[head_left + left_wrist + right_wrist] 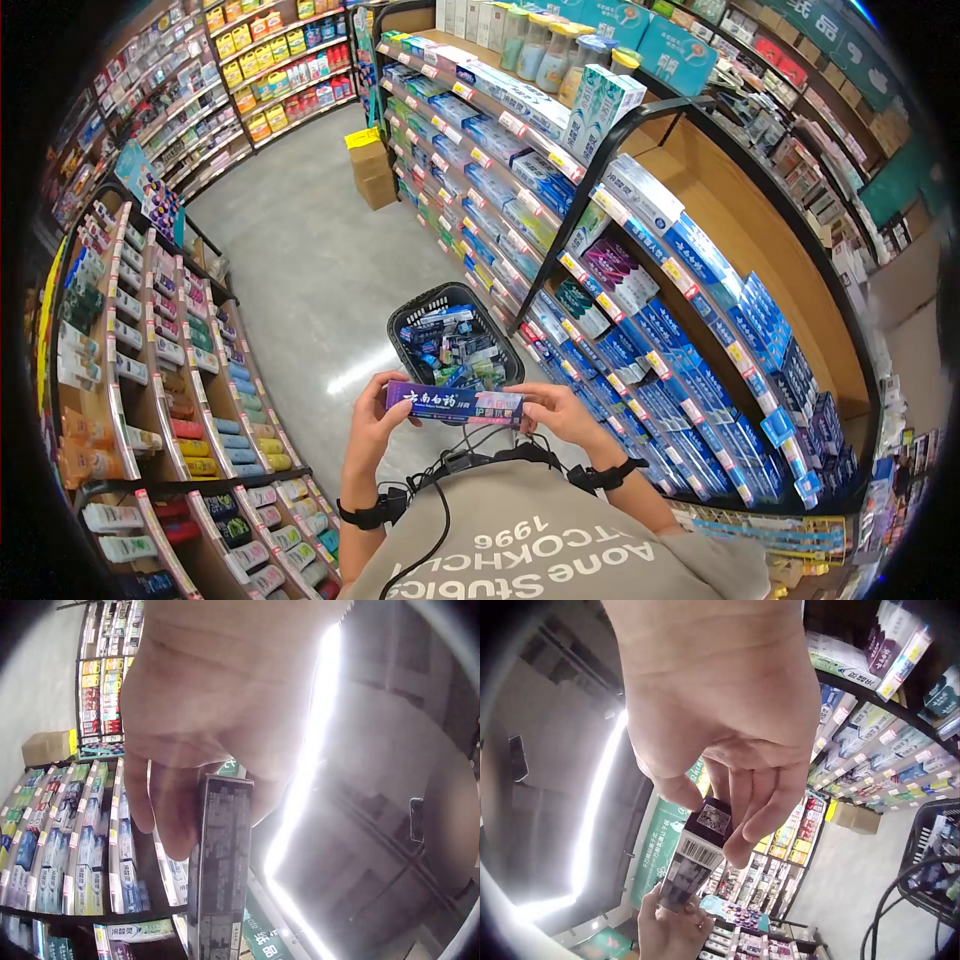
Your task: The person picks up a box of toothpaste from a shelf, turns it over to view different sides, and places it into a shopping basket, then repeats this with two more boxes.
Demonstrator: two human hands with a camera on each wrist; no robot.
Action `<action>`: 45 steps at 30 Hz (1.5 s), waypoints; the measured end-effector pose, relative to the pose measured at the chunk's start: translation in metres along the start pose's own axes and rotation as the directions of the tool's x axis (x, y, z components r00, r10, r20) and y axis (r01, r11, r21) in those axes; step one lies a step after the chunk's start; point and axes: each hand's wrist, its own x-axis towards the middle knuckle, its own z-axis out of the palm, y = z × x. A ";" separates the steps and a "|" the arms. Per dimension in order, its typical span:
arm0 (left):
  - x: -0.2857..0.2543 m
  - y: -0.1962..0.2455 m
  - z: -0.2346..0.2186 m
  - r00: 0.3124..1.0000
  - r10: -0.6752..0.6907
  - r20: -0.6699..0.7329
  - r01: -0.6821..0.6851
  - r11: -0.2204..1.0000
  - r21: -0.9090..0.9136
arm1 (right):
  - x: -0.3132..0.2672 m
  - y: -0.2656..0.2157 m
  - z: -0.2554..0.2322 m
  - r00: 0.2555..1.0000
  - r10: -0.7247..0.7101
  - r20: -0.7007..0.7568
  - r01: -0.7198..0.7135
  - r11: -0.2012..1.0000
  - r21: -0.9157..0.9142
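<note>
A purple and blue toothpaste box [452, 403] is held level in front of the shirt, its printed front facing up. My left hand [374, 418] grips one end, thumb over the front. At the other end, my right hand [562, 412] pinches the box between thumb and fingers. The left wrist view shows a dark printed side of the box [221, 862] below the left hand [214, 697]. In the right wrist view, the right hand [724, 720] holds the end of the box [694, 859] that has a barcode near it.
Beyond the box, a black shopping basket [437, 295] on the floor [290, 260] holds several toothpaste boxes [455, 345]. Shelves of toothpaste [665, 330] rise on the right, and shelves of bottles and tubes [190, 400] on the left. A cardboard carton [373, 175] stands farther up the aisle.
</note>
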 end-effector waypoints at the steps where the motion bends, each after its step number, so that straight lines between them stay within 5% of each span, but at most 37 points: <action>1: -0.003 -0.003 -0.006 1.000 -0.002 0.014 0.002 1.000 -0.014 | -0.005 0.001 0.007 1.000 0.000 -0.027 0.000 1.000 0.001; 20: -0.040 -0.011 -0.032 0.996 -0.029 0.084 0.032 0.999 -0.035 | -0.026 0.012 0.055 0.975 -0.081 -0.207 0.079 0.997 -0.017; 45: -0.030 -0.010 -0.031 0.994 -0.086 0.062 0.086 0.996 0.006 | -0.022 0.001 0.045 0.982 -0.124 -0.141 0.122 0.992 -0.018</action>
